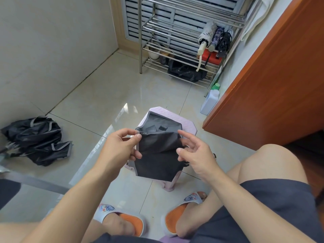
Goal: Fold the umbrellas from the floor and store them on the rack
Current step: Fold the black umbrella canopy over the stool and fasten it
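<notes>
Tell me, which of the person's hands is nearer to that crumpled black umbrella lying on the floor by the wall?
Left. The left hand pinches the dark umbrella fabric on the side facing the crumpled umbrella; the right hand is on the fabric's far side.

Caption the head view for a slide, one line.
Left hand pinches a black umbrella over a stool; right hand touches it; three folded umbrellas on rack.

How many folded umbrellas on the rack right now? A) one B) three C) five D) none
B: three folded umbrellas lie side by side on one shelf of the rack, handles toward the camera.
</notes>
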